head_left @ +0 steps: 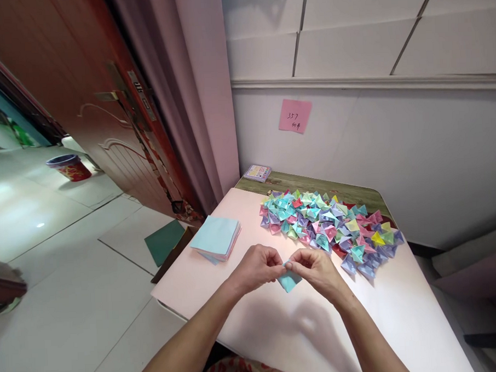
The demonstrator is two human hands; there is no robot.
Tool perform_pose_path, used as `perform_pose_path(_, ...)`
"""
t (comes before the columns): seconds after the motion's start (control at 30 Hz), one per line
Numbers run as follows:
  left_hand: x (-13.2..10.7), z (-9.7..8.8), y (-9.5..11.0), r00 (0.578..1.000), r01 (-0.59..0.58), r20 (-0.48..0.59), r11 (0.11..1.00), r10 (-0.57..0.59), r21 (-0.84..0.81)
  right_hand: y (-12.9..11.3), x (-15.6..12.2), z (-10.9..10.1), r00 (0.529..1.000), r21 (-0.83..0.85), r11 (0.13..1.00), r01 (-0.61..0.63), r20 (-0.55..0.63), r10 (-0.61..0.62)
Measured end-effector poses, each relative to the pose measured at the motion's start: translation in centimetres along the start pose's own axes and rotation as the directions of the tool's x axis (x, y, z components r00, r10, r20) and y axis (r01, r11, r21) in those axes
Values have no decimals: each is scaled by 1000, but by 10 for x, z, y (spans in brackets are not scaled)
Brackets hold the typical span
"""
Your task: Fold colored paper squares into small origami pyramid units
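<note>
My left hand [257, 267] and my right hand [315, 268] meet over the pale pink table [246, 323], both pinching a small folded piece of light blue paper [289, 281] between thumbs and fingertips. The paper hangs just above the tabletop between the two hands. Right behind my right hand lies a wide heap of several folded paper shapes [330, 226] in blue, pink, purple, green and yellow. A stack of flat square paper sheets [216, 238], light blue on top, rests to the left of my left hand.
A small pack of coloured paper [257, 172] lies at the table's far corner by the white wall. A pink sticky note [295, 116] is stuck on the wall. A wooden door [83, 100] and pink curtain [186, 90] stand left. A dark green sheet [165, 241] lies on the tiled floor.
</note>
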State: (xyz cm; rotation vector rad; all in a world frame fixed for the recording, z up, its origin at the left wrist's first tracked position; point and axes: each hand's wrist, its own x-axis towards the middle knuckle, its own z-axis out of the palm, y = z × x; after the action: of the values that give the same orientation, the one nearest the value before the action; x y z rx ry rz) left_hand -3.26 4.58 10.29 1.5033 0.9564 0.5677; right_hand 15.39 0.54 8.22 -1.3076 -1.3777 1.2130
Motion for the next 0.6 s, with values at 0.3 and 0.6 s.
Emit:
perform_pose_path(0.3,-7,23,-7,994,82,-41,934,-103,-348,1,-6,10,964,162,986,48,-264,-4)
perform_pose_path(0.6,-20,31,-2,999,10,-36,899,-29,-438,-2,-15,12,948,271,962,9,-308,78)
